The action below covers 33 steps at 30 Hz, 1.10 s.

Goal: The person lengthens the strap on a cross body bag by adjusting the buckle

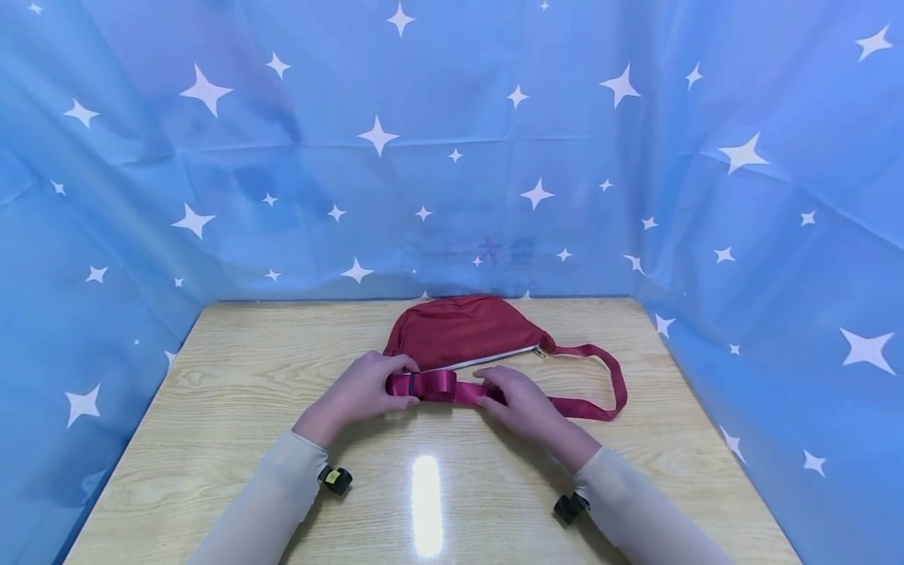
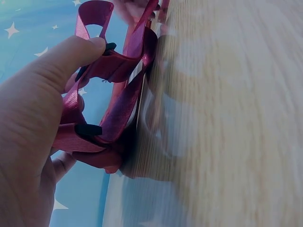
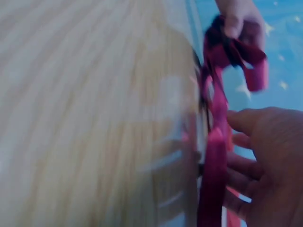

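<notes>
A dark red waist bag (image 1: 462, 333) lies at the far edge of the table, its silver zipper (image 1: 490, 358) facing the person. My left hand (image 1: 359, 391) pinches the shiny wine-red strap (image 2: 118, 111) between thumb and fingers at the bag's left end. Black plastic strap fittings (image 2: 89, 129) show at that hand in the left wrist view, and a loop of strap stands up beside it. Around the strap's middle, my right hand (image 1: 523, 402) is loosely curved, thumb and fingers apart. In the right wrist view its fingertips are right at the strap (image 3: 213, 175), partly behind it.
The strap's far part curves in a loop (image 1: 617, 384) on the right side of the wooden table (image 1: 247, 408). A blue cloth (image 1: 452, 173) with white stars hangs behind and along both sides. Each wrist wears a black camera band (image 1: 335, 479).
</notes>
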Available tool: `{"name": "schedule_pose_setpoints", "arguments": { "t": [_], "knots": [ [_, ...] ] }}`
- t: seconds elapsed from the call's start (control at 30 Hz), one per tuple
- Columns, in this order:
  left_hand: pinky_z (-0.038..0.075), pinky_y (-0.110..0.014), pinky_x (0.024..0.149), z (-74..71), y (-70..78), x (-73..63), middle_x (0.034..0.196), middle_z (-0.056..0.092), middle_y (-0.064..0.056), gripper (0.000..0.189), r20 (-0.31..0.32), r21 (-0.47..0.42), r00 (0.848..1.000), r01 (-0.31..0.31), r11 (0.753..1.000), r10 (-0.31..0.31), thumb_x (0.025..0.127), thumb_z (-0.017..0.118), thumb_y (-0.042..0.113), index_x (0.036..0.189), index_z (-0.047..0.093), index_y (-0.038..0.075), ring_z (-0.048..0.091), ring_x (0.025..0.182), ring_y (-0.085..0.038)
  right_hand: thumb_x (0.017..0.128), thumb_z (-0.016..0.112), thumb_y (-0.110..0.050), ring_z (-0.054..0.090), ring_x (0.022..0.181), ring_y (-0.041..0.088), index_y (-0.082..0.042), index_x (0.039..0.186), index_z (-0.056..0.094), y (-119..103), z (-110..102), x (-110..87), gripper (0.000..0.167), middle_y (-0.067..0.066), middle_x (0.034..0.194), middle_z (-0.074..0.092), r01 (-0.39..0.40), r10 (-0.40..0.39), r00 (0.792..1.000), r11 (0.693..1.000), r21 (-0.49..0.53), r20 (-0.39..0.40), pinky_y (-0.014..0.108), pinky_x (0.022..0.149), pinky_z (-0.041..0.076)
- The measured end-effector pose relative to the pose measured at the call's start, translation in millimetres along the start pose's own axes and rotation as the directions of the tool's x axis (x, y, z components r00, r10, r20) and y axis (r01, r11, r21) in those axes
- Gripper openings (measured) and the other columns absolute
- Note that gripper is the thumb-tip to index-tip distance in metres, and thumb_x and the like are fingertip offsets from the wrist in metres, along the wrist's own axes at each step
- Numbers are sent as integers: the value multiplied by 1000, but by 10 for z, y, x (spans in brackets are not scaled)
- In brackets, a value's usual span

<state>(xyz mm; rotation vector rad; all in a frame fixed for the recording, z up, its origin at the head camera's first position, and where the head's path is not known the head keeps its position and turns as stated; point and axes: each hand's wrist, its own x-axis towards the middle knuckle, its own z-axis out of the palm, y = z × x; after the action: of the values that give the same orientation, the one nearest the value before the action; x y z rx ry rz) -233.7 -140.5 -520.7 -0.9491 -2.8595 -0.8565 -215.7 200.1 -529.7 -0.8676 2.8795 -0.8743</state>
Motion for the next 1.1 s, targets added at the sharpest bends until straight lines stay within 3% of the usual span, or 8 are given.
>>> {"name": "schedule_pose_setpoints", "arguments": {
  "t": [0.17,0.33,0.6,0.9,1.1],
  "knots": [
    [51,-37,78,0,15,-1,91,69,12,43,-8,-9,1000,-11,1000,11,89,95,42,123,74,27,59,87,-13,106,77,-15,70,127,26,-12,144,71,-67,122,96,39,5,135,75,43,-44,999,998,45,24,50,109,54],
    [52,-37,79,-5,6,-4,92,70,12,42,-8,-11,1000,-12,1000,12,89,95,42,122,74,26,59,87,-13,106,76,-13,72,106,17,-15,142,76,-61,74,88,36,-2,116,77,76,-76,997,995,59,-2,44,96,60],
    [54,-40,84,-32,6,-5,95,73,10,44,-7,-1,1000,-16,1000,16,88,96,41,123,75,25,62,87,-13,105,77,-10,59,86,10,-12,139,78,59,-126,-4,33,-10,97,68,19,-17,1000,997,73,-21,34,79,55],
    [53,-40,83,-45,-7,-14,98,73,7,45,-7,3,1000,2,1000,-2,88,95,42,125,75,25,61,90,-14,104,78,-9,67,101,15,-14,139,78,251,-273,-157,35,-3,112,75,-43,43,999,999,33,-17,44,93,59],
    [53,-41,84,-44,-13,-22,99,73,7,45,-1,3,1000,14,1000,-14,89,95,40,126,75,24,61,91,-15,103,80,-8,65,97,15,-13,137,79,358,-284,-212,35,-4,108,74,-40,41,999,999,12,-26,42,88,58]
  ]
}}
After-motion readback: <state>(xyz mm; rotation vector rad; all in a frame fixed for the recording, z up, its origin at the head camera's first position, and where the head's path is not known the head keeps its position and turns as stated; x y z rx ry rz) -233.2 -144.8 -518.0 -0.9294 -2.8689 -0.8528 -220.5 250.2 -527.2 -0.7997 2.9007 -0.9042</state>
